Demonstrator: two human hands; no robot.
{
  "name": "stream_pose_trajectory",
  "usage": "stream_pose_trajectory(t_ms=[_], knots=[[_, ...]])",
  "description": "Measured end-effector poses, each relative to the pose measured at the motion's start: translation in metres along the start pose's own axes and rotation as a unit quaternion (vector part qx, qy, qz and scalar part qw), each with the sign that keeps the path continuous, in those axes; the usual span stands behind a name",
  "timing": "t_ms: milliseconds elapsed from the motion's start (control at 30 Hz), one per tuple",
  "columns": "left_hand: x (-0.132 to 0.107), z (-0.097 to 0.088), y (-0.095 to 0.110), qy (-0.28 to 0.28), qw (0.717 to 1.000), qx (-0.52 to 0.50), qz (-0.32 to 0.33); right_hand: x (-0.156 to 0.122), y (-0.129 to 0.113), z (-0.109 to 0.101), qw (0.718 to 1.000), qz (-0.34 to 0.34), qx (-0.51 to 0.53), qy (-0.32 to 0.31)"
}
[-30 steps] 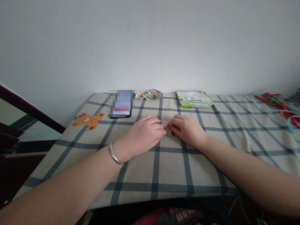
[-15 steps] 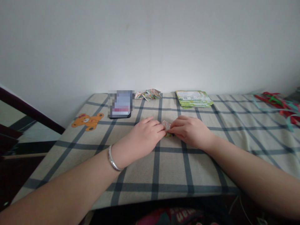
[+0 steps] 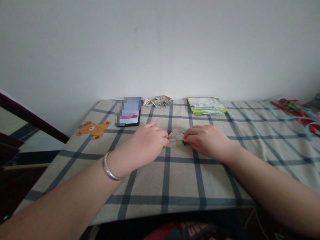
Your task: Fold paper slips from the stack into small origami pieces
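Observation:
A small piece of folded printed paper (image 3: 176, 138) lies on the checked tablecloth, peaked at the top with white, green and orange print. My left hand (image 3: 151, 140), with a silver bangle at the wrist, has its fingers closed on the paper's left end. At the right end, the bent fingers of my right hand (image 3: 203, 140) pinch the paper. My fingertips are partly hidden behind the knuckles. Beyond them, by the wall, sit more folded paper pieces (image 3: 158, 101).
A phone (image 3: 129, 115) with a blurred screen lies back left, beside an orange bear picture (image 3: 92, 129). A stack of green printed cards (image 3: 207, 106) lies back right. Red, green and turquoise ribbons (image 3: 303, 115) are heaped at the far right.
My left hand has shifted left, away from my right hand, which has moved slightly right. More of the folded paper between them now shows.

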State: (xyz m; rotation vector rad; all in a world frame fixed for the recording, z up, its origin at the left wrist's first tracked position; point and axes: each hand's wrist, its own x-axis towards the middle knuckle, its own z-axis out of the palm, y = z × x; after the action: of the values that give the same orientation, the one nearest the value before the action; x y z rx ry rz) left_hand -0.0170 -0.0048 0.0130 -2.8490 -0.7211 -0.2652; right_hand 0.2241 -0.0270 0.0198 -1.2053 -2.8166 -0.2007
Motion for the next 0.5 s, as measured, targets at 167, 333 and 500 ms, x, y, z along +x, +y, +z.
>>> stream_pose_trajectory(t_ms=[167, 333, 500], knots=[[-0.0017, -0.0035, -0.0061, -0.018, 0.999, -0.026, -0.011, -0.0036, 0.0037, -0.0011, 1.000, 0.014, -0.003, 0.000], [-0.0007, -0.0047, -0.0101, -0.035, 0.998, -0.055, -0.021, -0.0060, 0.0046, -0.0041, 1.000, 0.029, -0.005, -0.003], [0.0005, -0.0069, -0.0100, -0.043, 0.998, -0.048, -0.021, -0.0070, 0.0063, -0.0066, 0.999, 0.044, -0.006, -0.015]])
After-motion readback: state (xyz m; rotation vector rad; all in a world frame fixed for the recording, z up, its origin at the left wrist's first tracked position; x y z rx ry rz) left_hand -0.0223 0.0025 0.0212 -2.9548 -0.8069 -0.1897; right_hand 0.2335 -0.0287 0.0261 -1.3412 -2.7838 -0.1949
